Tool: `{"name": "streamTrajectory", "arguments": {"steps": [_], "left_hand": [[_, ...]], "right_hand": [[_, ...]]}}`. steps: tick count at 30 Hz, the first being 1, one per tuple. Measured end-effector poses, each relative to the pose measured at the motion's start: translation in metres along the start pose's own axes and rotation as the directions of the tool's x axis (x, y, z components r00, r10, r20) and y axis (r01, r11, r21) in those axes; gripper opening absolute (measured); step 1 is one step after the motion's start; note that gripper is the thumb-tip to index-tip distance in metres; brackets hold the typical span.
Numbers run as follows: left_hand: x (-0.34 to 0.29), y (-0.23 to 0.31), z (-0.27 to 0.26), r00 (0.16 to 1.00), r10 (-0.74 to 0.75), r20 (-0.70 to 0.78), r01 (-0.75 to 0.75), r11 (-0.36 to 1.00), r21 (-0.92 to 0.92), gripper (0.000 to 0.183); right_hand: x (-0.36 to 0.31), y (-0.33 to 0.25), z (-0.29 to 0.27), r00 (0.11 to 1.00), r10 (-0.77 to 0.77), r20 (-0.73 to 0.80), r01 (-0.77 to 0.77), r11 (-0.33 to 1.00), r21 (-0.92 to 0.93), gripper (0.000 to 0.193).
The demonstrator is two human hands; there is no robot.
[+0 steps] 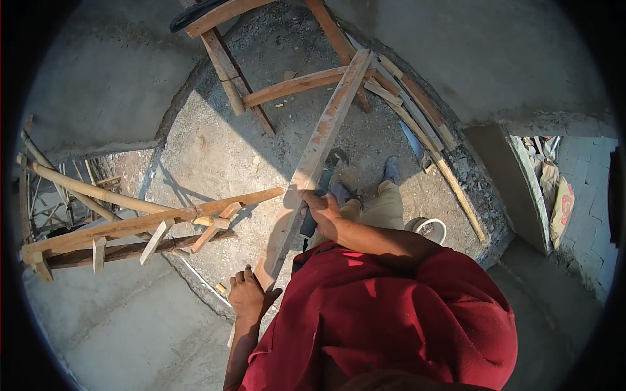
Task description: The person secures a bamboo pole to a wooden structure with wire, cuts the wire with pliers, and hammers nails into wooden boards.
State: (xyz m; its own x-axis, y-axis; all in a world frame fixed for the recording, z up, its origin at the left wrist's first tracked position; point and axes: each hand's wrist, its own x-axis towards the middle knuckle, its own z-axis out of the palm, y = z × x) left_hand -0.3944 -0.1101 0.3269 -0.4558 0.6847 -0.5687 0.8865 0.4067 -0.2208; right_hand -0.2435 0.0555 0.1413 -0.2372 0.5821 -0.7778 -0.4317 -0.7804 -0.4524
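A long wooden plank [324, 135] runs from the sawhorse-like timber frame [297, 86] down toward my body, its far end resting on the frame's crossbar. My left hand [246, 294] is at the plank's near end, fingers along its left side and thumb across the end. Beside the plank's right edge is a dark power tool [325, 177] that looks like an angle grinder, its round head pointing away from me. My right hand [321, 212] is closed over the tool's body, with the thumb against the plank. The fingers' undersides are hidden.
At left, a ladder-like timber piece with short cross blocks [156, 229] lies by bamboo poles [98, 189]. Wooden strips [450, 186] line the right wall. A white bucket [438, 225] stands near my legs. Sacks [559, 207] show through the right opening.
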Motion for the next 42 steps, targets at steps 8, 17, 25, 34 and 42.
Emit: {"name": "streamTrajectory", "arguments": {"steps": [8, 17, 25, 34, 42], "left_hand": [[-0.048, -0.084, 0.036, 0.969, -0.035, 0.245, 0.174, 0.799, -0.575, 0.047], [-0.047, -0.086, 0.095, 0.954, -0.207, 0.215, 0.292, 0.492, -0.820, 0.050], [0.185, 0.067, 0.075, 0.967, -0.252, 0.040, 0.245, 0.871, -0.425, 0.066], [0.348, 0.141, 0.045, 0.984, -0.174, 0.024, 0.172, 0.927, -0.332, 0.070], [0.370, 0.137, 0.064, 0.957, -0.267, 0.113, 0.290, 0.865, -0.409, 0.056]], "right_hand": [[-0.041, 0.000, 0.013, 0.965, 0.234, 0.117, -0.219, 0.967, -0.132, 0.028], [0.019, -0.032, 0.002, 0.984, 0.035, 0.177, 0.002, 0.979, -0.203, 0.019], [0.059, -0.125, -0.044, 0.964, -0.018, 0.264, 0.173, 0.799, -0.576, 0.025], [0.163, -0.182, -0.071, 0.948, -0.132, 0.291, 0.307, 0.123, -0.944, 0.045], [0.286, -0.239, 0.009, 0.891, -0.165, 0.423, 0.438, 0.072, -0.896, 0.042]]}}
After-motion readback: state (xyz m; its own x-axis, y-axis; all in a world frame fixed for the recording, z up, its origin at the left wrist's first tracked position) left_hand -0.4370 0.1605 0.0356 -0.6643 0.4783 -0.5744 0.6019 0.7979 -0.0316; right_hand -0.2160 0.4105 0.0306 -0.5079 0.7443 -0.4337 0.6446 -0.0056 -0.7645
